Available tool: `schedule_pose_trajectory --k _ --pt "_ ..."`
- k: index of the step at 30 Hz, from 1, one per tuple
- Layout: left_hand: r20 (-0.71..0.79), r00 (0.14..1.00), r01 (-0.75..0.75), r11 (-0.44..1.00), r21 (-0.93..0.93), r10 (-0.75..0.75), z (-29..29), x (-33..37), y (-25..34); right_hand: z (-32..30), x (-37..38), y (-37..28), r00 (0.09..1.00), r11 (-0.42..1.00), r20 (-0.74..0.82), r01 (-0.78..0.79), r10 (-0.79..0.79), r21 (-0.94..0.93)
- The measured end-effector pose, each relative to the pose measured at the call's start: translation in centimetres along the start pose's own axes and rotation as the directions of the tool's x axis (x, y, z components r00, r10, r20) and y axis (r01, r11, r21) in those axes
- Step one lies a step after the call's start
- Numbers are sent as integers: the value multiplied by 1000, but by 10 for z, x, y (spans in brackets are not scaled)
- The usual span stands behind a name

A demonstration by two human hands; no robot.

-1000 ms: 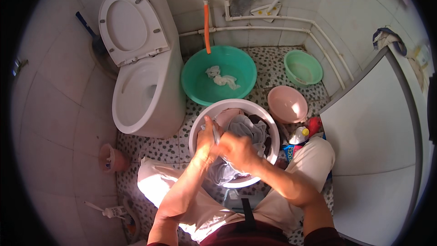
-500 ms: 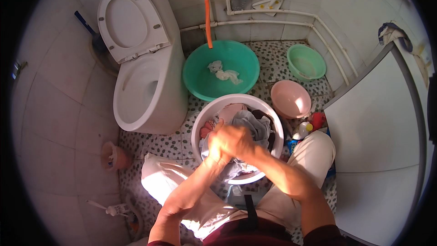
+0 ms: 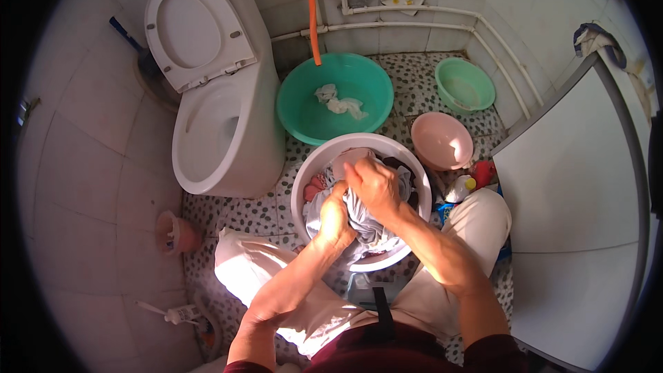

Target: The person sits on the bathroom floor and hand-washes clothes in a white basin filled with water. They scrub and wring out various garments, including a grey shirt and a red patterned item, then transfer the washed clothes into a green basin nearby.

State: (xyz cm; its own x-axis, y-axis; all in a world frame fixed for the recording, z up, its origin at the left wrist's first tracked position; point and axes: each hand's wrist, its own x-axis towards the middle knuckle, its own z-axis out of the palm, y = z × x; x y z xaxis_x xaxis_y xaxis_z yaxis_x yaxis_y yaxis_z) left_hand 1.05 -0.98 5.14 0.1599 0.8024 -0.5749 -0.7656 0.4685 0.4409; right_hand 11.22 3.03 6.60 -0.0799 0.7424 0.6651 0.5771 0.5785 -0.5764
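Both my hands are over a white basin heaped with clothes, between my knees. My left hand is closed on a light grey garment, its thumb side toward the other hand. Just to its right and slightly farther off, my right hand is curled closed on the same grey cloth. The garment hangs from between the hands onto the heap. Around it lie a pink cloth, a red patterned piece and dark cloth at the right side. My fingertips are partly hidden.
Beyond stands a large green basin with water and white cloth in it. A toilet is at left, a pink basin and a pale green basin at right. Bottles sit by my right knee, near a grey-edged panel.
My hands, pressed together before, are now slightly apart, with the right one farther up. More of the grey garment shows between and below them. The whole view has shifted a little.
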Motion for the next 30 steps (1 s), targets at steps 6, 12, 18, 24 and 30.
schedule_pose_trajectory --k 6,12,18,24,30 --pt "400 821 -557 724 407 407 -52 29 -7 9 -24 -37 833 830 25 547 -552 110" --pt "-57 996 -74 997 20 75 -6 2 -2 -3 -9 -11 987 991 97 126 -129 38" --pt "431 864 -308 950 40 262 -87 48 -3 1 -19 -28 866 866 48 492 -497 85" --pt "326 945 -136 922 363 11 -1 -18 35 -27 21 15 904 920 369 -314 214 235" --pt "281 959 -194 807 557 36 5 -18 43 -46 16 33 772 799 588 -503 243 329"
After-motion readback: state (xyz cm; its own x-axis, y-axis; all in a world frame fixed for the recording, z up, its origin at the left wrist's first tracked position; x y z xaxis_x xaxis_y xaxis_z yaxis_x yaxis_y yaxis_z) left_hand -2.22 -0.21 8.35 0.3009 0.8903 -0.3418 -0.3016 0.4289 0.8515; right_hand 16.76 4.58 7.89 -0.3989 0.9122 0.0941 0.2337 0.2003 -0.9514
